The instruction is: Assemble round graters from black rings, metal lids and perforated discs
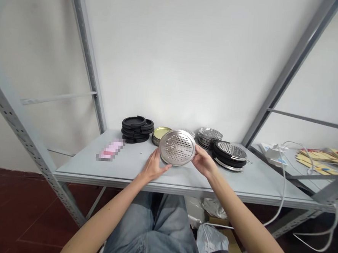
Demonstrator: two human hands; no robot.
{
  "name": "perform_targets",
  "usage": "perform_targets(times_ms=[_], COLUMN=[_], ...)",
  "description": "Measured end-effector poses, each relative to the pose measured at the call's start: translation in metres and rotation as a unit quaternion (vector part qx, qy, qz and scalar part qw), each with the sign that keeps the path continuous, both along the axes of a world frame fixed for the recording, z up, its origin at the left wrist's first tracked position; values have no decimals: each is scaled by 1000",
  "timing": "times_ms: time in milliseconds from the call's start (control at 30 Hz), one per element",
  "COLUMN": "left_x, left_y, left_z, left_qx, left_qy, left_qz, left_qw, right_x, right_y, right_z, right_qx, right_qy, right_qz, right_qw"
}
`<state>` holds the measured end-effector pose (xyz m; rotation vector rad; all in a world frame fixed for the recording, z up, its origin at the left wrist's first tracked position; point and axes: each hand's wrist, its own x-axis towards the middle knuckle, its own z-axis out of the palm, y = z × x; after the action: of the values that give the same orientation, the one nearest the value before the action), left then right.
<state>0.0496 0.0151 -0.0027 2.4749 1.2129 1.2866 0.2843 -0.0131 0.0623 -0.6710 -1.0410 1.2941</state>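
Tilted toward me above the shelf, a round perforated metal disc (pixel 175 148) is held between both hands. My left hand (pixel 152 166) grips its lower left rim, with the thumb along the bottom edge. My right hand (pixel 203 161) closes on the right rim; some of its fingers are hidden behind the disc. Just behind are a stack of gold-coloured round plates (pixel 162 133) and a stack of perforated metal discs (pixel 210 134). Right of my right hand sits a pile of black rings with perforated discs in them (pixel 231 151).
Black plastic rings (pixel 134 122) are stacked at the back left of the grey shelf (pixel 126 166). A blurred pink item (pixel 110 150) lies nearer the left. Metal uprights (pixel 89 56) flank the shelf. A white cable (pixel 283 187) hangs over the right edge. Plastic bags (pixel 212 238) lie below.
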Motion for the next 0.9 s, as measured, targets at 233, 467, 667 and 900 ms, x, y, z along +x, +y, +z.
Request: perform_targets(times_ms=[233,467,667,900], left_x=[2,4,8,13], left_y=[-1,3,6,4], left_z=[2,1,0,3], left_qx=[-43,-110,-135,-168], left_qy=[-1,37,108,177], left_qz=[-27,0,70,145], left_qw=[999,993,983,959], right_x=[-8,8,10,8], right_y=[24,39,45,46], right_z=[-32,-56,-72,-77], right_qx=[-69,-43,39,61], right_qy=[5,-103,-349,-396], right_qz=[-53,-136,-223,-209], right_qw=[996,984,910,892])
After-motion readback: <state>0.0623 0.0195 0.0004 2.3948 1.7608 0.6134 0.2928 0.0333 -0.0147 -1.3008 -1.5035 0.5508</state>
